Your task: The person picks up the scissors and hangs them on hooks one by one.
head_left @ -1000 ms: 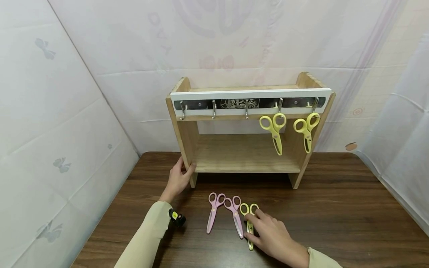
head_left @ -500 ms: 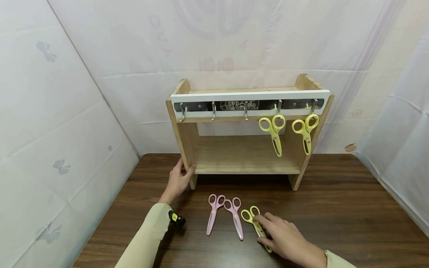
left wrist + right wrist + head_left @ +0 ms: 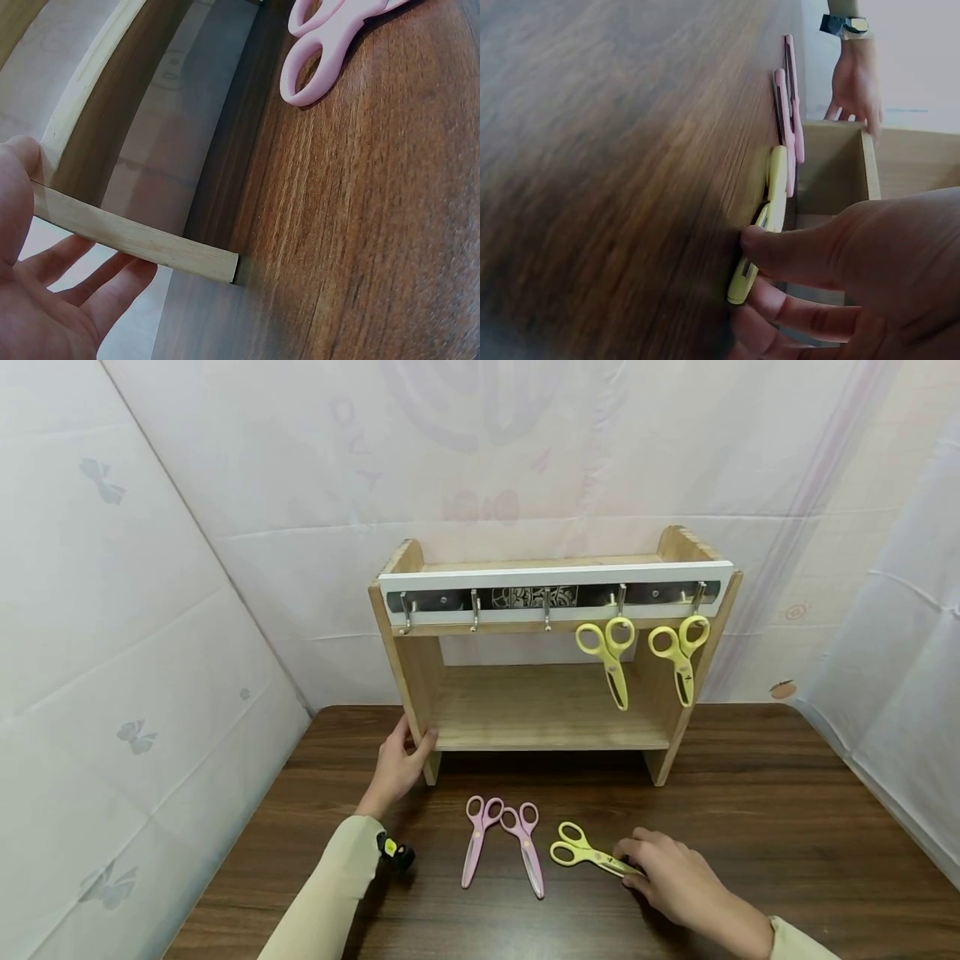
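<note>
My left hand (image 3: pixel 397 768) grips the left side panel of a small wooden shelf (image 3: pixel 555 702), thumb on the inner face and fingers behind, as the left wrist view shows. Between thumb and fingers, my right hand (image 3: pixel 675 872) pinches the blade end of yellow scissors (image 3: pixel 588 853), low over the table with the handle loops pointing left. Left of them lie two pink scissors, one (image 3: pixel 477 841) beside the other (image 3: pixel 525 847), loops toward the shelf. Two more yellow scissors hang from hooks on the shelf's front rail, one (image 3: pixel 611 660) left of the other (image 3: pixel 682 660).
A white rail (image 3: pixel 525 575) with several metal hooks runs across the shelf's top front. The dark wood table (image 3: pixel 787 810) carries everything. Pale patterned cloth (image 3: pixel 315 452) stands behind and to the left.
The yellow scissors have turned from pointing toward me to lying nearly sideways, blades to the right. My right hand has moved right with their blade end; my left hand stays on the panel.
</note>
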Motion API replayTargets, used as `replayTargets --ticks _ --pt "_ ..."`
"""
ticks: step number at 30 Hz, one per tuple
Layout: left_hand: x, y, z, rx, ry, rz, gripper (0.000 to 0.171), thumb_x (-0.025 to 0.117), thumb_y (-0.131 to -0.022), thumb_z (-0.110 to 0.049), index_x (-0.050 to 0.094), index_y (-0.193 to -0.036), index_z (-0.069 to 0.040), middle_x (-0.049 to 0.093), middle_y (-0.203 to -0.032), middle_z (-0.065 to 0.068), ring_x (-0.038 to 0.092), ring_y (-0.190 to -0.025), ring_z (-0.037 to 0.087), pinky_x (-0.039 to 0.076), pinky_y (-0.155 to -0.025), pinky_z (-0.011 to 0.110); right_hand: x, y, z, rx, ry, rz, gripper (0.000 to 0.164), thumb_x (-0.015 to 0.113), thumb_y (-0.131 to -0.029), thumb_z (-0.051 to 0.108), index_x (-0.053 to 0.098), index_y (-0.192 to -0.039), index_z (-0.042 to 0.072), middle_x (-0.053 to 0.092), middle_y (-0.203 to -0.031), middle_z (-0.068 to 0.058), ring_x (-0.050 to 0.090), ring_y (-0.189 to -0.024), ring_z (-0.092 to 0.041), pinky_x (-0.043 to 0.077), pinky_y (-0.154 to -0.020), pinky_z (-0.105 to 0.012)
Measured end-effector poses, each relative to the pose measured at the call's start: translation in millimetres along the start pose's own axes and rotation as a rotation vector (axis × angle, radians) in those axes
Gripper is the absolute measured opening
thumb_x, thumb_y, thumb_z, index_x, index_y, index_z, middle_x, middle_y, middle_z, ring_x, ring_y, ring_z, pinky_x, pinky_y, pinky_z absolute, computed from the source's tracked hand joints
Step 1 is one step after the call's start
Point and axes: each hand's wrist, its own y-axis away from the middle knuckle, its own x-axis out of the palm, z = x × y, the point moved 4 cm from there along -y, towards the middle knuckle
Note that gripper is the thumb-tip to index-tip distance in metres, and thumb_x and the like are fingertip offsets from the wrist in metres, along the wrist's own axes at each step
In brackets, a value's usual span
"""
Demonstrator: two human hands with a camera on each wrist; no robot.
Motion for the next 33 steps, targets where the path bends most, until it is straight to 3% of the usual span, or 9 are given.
replayTargets --ticks 11,19,33 --pt "0.6 0.6 3.5 -0.022 0.002 0.001 0.058 0.062 -0.105 -0.037 0.043 -0.154 -0.014 0.060 -0.136 0.020 0.062 -0.120 0.036 0.057 -0.093 0.054 2.4 -2.5 -5.2 0.036 -0.065 0.041 0.026 0.088 -0.079 0.012 0.071 -0.095 0.024 0.052 -0.080 0.018 0.051 -0.067 0.000 0.040 -0.048 -0.025" --pt "0.5 1.6 0.9 -0.021 0.004 0.006 0.059 0.061 -0.105 -0.036 0.041 -0.156 -0.014 0.058 -0.138 0.021 0.062 -0.120 0.037 0.057 -0.092 0.054 1.2 -8.8 -7.2 -0.005 -0.090 -0.032 0.023 0.089 -0.077 0.008 0.072 -0.088 0.020 0.049 -0.075 0.015 0.046 -0.063 0.002 0.040 -0.051 -0.023" --pt "-0.1 1.4 -3.5 -0.030 -0.009 0.013 0.058 0.060 -0.105 -0.038 0.042 -0.154 -0.013 0.058 -0.139 0.021 0.061 -0.122 0.037 0.057 -0.094 0.055 1.8 -11.6 -8.7 0.033 -0.067 -0.069 0.024 0.087 -0.079 0.006 0.070 -0.084 0.022 0.048 -0.074 0.015 0.044 -0.061 0.002 0.038 -0.050 -0.022"
